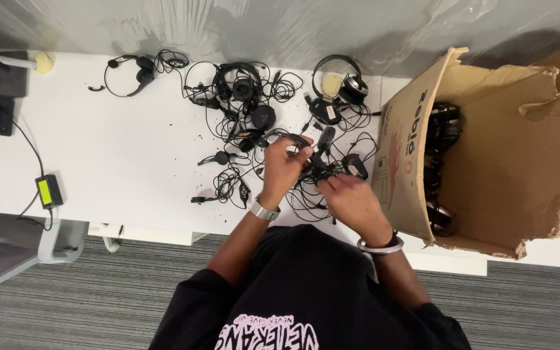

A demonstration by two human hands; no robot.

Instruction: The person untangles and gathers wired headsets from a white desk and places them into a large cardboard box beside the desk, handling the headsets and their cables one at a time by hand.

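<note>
The white tabletop carries a torn cardboard box with more headsets inside, then a tangle of black headsets and cables. Over its near edge, the left hand and right hand each pinch one black headset in a tight grip. Untangling likely goes best slowly, following one cord.

Torn brown cardboard box at right — small green-lit screen left.
</note>
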